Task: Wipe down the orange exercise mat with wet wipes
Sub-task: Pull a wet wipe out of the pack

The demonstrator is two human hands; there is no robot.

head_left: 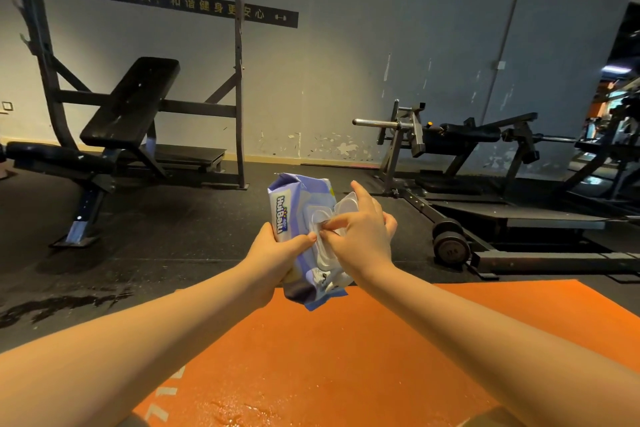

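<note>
The orange exercise mat (pixel 363 350) lies on the dark floor below my arms, with a wet patch near its lower middle. Above its far edge my left hand (pixel 277 260) grips a purple and white pack of wet wipes (pixel 298 211) from the left side, thumb across its front. The pack's clear plastic lid (pixel 346 204) stands flipped open. My right hand (pixel 360 232) reaches over the pack's opening, its thumb and fingers pinching at the wipe slot. No pulled-out wipe is plainly visible.
A black incline bench in a rack (pixel 131 121) stands at the left by the wall. A low weight machine with wheels (pixel 450 243) and a chrome bar sits at the right. Black rubber flooring (pixel 173 236) surrounds the mat, with a wet smear at the left.
</note>
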